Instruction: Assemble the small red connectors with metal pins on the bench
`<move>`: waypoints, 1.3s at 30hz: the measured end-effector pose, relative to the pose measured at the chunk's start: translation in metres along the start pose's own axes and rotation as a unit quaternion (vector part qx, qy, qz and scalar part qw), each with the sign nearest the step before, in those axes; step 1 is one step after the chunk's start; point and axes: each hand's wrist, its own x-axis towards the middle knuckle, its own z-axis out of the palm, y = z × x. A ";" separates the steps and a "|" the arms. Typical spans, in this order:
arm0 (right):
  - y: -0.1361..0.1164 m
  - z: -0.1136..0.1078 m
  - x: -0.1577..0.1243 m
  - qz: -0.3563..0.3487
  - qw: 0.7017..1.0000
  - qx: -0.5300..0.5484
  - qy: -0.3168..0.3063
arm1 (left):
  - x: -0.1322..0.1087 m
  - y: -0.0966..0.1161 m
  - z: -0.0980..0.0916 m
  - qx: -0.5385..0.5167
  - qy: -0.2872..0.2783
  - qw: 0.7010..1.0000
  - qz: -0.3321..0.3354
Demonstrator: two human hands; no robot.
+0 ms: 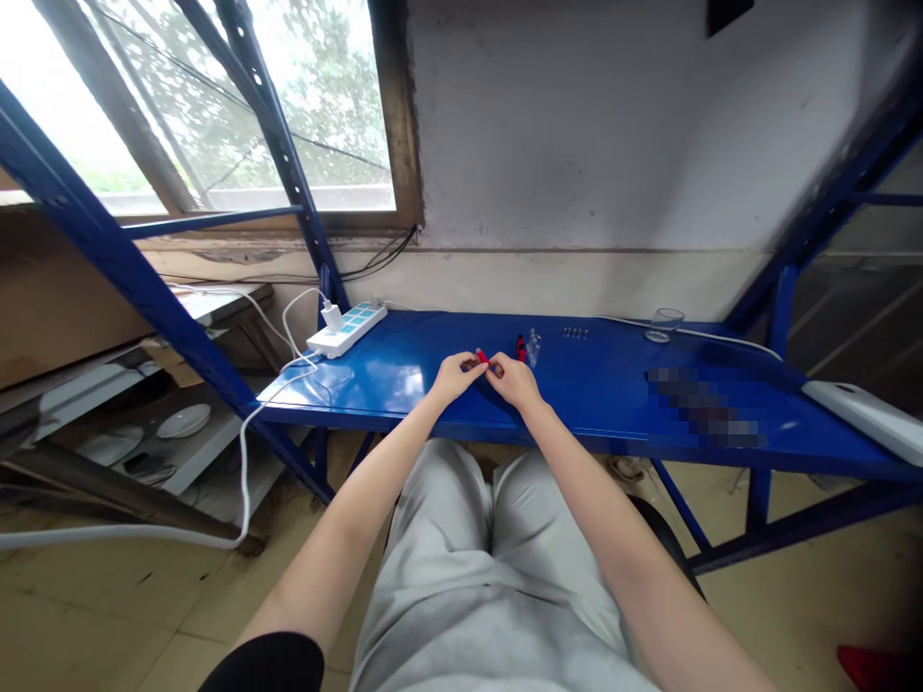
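Observation:
Both my hands meet over the blue metal shelf point(404, 384). My left hand point(456, 373) and my right hand point(513, 380) pinch a small red object point(483, 358) between their fingertips; what it is I cannot make out. Just behind my right hand lie another small red and black piece point(520, 347) and a small clear item point(534, 346). A row of tiny dark parts point(575, 333) lies farther back on the shelf.
A white power strip point(346, 329) with a plugged-in charger and white cable sits at the shelf's back left. A clear glass point(664, 324) stands at the back right. A white flat object point(865, 415) lies at the right end. Blue rack posts rise on both sides.

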 end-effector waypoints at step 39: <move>0.006 -0.001 0.000 0.011 0.999 0.007 -0.040 | 0.030 -0.030 -0.035 0.283 0.046 0.934 -0.213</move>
